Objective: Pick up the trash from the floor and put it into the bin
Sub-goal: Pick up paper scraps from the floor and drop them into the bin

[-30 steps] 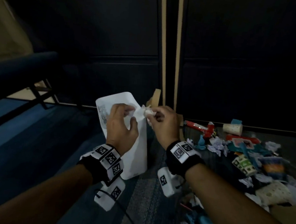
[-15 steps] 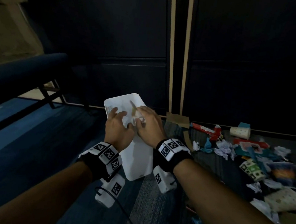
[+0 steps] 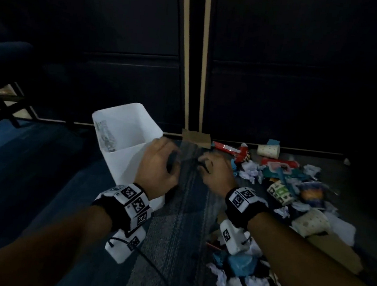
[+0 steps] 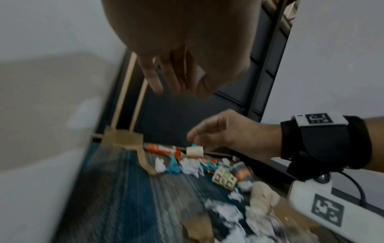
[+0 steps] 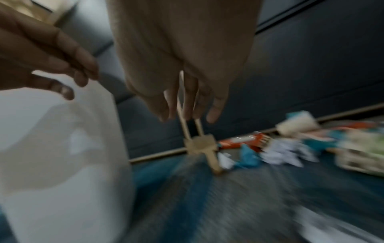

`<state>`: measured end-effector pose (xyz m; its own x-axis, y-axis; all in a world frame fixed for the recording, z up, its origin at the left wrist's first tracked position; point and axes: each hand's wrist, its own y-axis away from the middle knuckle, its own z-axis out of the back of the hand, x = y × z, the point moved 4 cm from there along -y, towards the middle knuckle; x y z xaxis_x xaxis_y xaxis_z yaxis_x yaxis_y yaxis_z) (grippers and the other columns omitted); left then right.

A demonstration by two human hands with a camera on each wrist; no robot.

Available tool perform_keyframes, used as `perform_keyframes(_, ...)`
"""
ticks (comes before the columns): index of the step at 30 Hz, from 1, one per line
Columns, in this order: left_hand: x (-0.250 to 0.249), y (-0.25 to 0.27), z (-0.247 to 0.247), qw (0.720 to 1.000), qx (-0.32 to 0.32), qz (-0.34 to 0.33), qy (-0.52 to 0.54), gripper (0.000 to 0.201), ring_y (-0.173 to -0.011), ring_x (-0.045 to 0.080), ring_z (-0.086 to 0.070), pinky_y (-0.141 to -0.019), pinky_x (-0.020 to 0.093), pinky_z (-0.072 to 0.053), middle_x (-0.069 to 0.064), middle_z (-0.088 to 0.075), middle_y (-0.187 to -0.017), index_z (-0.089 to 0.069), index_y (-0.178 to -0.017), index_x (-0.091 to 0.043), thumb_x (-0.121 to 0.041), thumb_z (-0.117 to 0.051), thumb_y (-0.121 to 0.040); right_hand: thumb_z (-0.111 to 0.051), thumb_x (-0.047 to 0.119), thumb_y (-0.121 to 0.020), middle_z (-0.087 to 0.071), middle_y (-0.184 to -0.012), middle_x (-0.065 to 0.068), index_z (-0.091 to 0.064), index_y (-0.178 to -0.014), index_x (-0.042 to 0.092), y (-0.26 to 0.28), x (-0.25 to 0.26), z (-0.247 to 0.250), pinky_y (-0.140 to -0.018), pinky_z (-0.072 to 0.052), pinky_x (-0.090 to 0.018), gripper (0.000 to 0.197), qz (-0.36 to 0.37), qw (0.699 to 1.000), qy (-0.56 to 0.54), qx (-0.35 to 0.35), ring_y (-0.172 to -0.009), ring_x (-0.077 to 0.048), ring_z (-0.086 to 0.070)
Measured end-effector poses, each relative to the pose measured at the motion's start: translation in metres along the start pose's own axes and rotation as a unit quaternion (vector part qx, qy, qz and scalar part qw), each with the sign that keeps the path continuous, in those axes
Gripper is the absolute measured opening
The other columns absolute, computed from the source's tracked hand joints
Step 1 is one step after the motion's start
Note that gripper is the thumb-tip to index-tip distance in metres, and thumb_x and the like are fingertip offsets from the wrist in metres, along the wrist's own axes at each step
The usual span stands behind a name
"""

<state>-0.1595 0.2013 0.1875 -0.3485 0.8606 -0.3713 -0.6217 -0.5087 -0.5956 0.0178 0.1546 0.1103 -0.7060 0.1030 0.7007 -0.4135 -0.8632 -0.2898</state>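
Both my hands empty, fingers loose: left hand (image 3: 158, 163) just beside the white bin (image 3: 122, 145), right hand (image 3: 217, 173) closer to the trash pile (image 3: 293, 190). Pile lies on the floor (image 3: 180, 222) to my right, spread along the dark wall (image 3: 292, 83), with the bin to my left. Right hand is better placed, I judge.
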Motion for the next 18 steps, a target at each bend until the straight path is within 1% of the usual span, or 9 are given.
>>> perform_keyframes(2,-0.001,0.004,-0.031,0.995,0.094,0.017,0.037,0.019,-0.088,0.022,-0.054,-0.076,0.031,-0.046,0.004,-0.055,-0.096,-0.062,-0.098,-0.014,-0.015,-0.06,-0.079,-0.063,0.01,-0.086,-0.068,-0.109,-0.011,-0.073,-0.102,0.01,0.014,-0.03,0.007,-0.084,-0.046,-0.024,0.019,-0.04,0.998,0.027,0.036,-0.102,-0.028,-0.063)
perform_keyframes(3,-0.001,0.007,-0.046,0.988,0.139,0.028,0.055,0.022,-0.088,0.019,-0.055,-0.076,0.03,-0.047,0.002,-0.055,-0.098,-0.063,-0.102,-0.015,-0.017,-0.06,-0.08,-0.062,0.005,-0.084,-0.071,-0.105,-0.012,-0.075,-0.099,0.008,0.022,-0.042,0.01,-0.083,-0.048,-0.025,0.02,-0.053,0.996,0.036,0.057,-0.097,-0.029,-0.065)
perform_keyframes(5,-0.005,0.014,-0.073,0.974,0.212,0.032,0.077,0.024,-0.083,0.013,-0.053,-0.073,0.025,-0.044,-0.003,-0.053,-0.096,-0.064,-0.106,-0.015,-0.016,-0.063,-0.083,-0.062,0.0,-0.079,-0.074,-0.094,-0.014,-0.077,-0.09,0.006,0.035,-0.069,0.012,-0.082,-0.055,-0.038,0.02,-0.063,0.993,0.038,0.095,-0.087,-0.03,-0.068)
perform_keyframes(7,-0.01,0.022,-0.101,0.957,0.274,0.015,0.097,0.024,-0.083,0.012,-0.054,-0.074,0.022,-0.041,-0.002,-0.056,-0.096,-0.065,-0.106,-0.012,-0.013,-0.064,-0.083,-0.064,0.002,-0.08,-0.074,-0.095,-0.013,-0.077,-0.091,0.009,0.046,-0.097,0.016,-0.084,-0.056,-0.038,0.018,-0.098,0.985,0.078,0.121,-0.09,-0.03,-0.068)
perform_keyframes(10,-0.009,0.035,-0.145,0.926,0.367,0.042,0.077,0.031,-0.104,0.018,-0.057,-0.087,0.025,-0.043,0.004,-0.061,-0.115,-0.064,-0.114,-0.014,-0.01,-0.065,-0.083,-0.064,0.006,-0.083,-0.071,-0.107,-0.011,-0.074,-0.099,0.016,0.059,-0.138,0.016,-0.089,-0.054,-0.037,0.022,-0.186,0.964,0.119,0.144,-0.105,-0.031,-0.063)
perform_keyframes(12,-0.003,0.044,-0.176,0.904,0.42,0.053,0.064,0.04,-0.115,0.023,-0.054,-0.095,0.027,-0.041,0.006,-0.056,-0.126,-0.06,-0.123,-0.017,-0.012,-0.065,-0.084,-0.063,0.011,-0.086,-0.07,-0.11,-0.01,-0.074,-0.102,0.017,0.068,-0.16,0.014,-0.089,-0.055,-0.037,0.02,-0.223,0.956,0.112,0.155,-0.106,-0.03,-0.063)
perform_keyframes(14,-0.001,0.053,-0.205,0.882,0.468,0.037,0.038,0.048,-0.127,0.024,-0.046,-0.101,0.025,-0.034,0.005,-0.047,-0.138,-0.053,-0.134,-0.02,-0.016,-0.063,-0.087,-0.063,0.016,-0.088,-0.07,-0.113,-0.008,-0.075,-0.101,0.02,0.077,-0.178,0.012,-0.089,-0.056,-0.038,0.018,-0.247,0.947,0.11,0.172,-0.108,-0.029,-0.063)
perform_keyframes(16,-0.004,0.06,-0.232,0.87,0.492,0.01,0.024,0.056,-0.137,0.022,-0.035,-0.108,0.025,-0.026,0.002,-0.037,-0.149,-0.04,-0.144,-0.023,-0.021,-0.059,-0.091,-0.064,0.017,-0.089,-0.071,-0.114,-0.008,-0.075,-0.106,0.016,0.086,-0.191,0.008,-0.088,-0.056,-0.037,0.021,-0.241,0.944,0.101,0.2,-0.105,-0.026,-0.065)
perform_keyframes(18,-0.009,0.065,-0.253,0.857,0.515,-0.02,-0.005,0.067,-0.143,0.023,-0.024,-0.112,0.028,-0.021,0.002,-0.022,-0.157,-0.024,-0.151,-0.022,-0.021,-0.057,-0.093,-0.064,0.012,-0.087,-0.072,-0.108,-0.01,-0.075,-0.106,0.01,0.094,-0.195,0.004,-0.084,-0.057,-0.035,0.022,-0.214,0.952,0.08,0.204,-0.099,-0.026,-0.067)
